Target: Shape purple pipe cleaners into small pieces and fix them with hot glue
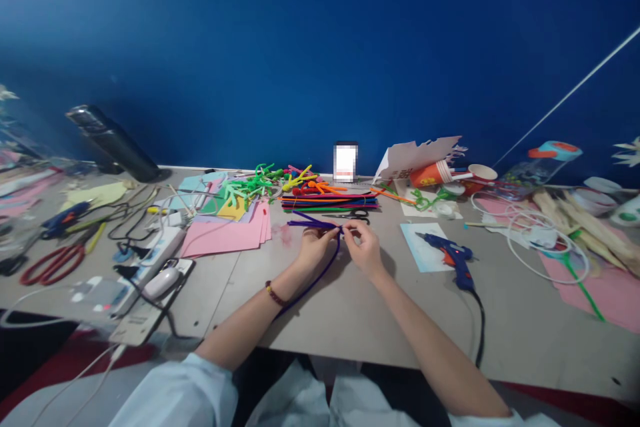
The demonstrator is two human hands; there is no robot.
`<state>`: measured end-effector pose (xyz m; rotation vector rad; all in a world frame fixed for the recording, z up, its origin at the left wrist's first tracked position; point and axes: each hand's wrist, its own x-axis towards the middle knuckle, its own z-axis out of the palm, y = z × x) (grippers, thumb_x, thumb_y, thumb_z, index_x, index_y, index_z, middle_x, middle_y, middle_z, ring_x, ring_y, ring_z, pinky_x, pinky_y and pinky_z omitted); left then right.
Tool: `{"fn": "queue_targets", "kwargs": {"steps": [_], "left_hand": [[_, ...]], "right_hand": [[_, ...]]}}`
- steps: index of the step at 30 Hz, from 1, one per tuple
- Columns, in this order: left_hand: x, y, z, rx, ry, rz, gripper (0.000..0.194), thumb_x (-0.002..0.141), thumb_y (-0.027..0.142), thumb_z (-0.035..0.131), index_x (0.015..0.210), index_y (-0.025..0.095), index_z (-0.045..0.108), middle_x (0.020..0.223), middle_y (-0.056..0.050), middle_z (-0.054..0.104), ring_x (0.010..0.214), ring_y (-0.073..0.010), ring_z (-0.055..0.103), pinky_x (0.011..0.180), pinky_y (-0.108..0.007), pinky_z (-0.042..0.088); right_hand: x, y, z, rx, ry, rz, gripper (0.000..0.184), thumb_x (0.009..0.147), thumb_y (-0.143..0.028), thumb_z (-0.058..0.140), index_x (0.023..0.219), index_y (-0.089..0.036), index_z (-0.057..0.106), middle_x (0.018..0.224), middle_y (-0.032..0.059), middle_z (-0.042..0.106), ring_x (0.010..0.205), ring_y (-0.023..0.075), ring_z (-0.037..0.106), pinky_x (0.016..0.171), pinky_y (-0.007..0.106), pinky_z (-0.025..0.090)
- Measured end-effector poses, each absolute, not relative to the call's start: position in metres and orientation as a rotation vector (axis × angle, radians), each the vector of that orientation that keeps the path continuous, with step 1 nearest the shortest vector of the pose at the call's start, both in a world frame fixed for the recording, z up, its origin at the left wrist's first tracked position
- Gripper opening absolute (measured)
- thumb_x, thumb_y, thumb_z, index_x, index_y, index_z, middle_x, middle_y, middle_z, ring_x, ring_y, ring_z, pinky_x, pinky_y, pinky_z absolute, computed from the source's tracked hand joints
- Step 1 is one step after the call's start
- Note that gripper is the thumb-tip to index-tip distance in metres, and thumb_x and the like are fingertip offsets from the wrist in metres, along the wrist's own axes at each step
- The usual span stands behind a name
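Purple pipe cleaners [311, 221] are pinched between both hands above the table. My left hand [316, 245] is closed on them, with several ends sticking out to its left. One long purple length hangs from the fingertips and curves down past my left wrist. My right hand [364, 247] is closed at the other end, thumb and fingertips pressed together on the purple strand. Just beyond the hands lie small black scissors [360, 215] and a bundle of multicoloured pipe cleaners [330, 202].
At right, a blue glue gun [450, 255] rests on a light-blue sheet, its cord running off the front edge. Left are pink paper [225, 238], a power strip [153, 260], a phone [145, 317], and red-handled scissors [55, 265]. Green bent pipe cleaners [250, 183] and paper cups [431, 175] stand behind.
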<state>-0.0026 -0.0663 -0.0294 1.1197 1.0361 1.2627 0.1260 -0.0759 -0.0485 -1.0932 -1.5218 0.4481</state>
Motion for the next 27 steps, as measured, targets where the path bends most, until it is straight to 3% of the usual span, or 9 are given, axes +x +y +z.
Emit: {"fn": "queue_targets", "kwargs": {"steps": [8, 15, 27], "left_hand": [[0.000, -0.066, -0.037, 1.037, 0.994, 1.285, 0.017, 0.065, 0.028, 0.071, 0.071, 0.012, 0.068, 0.077, -0.008, 0.070, 0.070, -0.0171, 0.062, 0.069, -0.028, 0.047], [0.000, -0.066, -0.039, 1.015, 1.007, 1.261, 0.019, 0.064, 0.030, 0.071, 0.068, 0.011, 0.068, 0.073, -0.008, 0.070, 0.066, -0.0171, 0.062, 0.067, -0.028, 0.047], [0.000, -0.064, -0.043, 1.018, 1.007, 1.287, 0.017, 0.066, 0.030, 0.070, 0.070, 0.014, 0.067, 0.079, -0.008, 0.070, 0.073, -0.0191, 0.063, 0.071, -0.031, 0.049]], "right_hand": [[0.124, -0.075, -0.052, -1.094, -1.484, 0.527, 0.011, 0.084, -0.024, 0.048, 0.083, -0.021, 0.058, 0.083, 0.0045, 0.060, 0.079, 0.0171, 0.058, 0.068, 0.030, 0.051], [0.120, -0.078, -0.050, -1.080, -1.419, 0.576, 0.011, 0.085, -0.028, 0.049, 0.082, -0.021, 0.057, 0.099, 0.0083, 0.057, 0.094, 0.0196, 0.056, 0.065, 0.028, 0.054], [0.117, -0.077, -0.054, -1.077, -1.315, 0.647, 0.016, 0.082, -0.034, 0.054, 0.080, -0.020, 0.062, 0.093, 0.0073, 0.059, 0.088, 0.0189, 0.058, 0.060, 0.027, 0.054]]}}
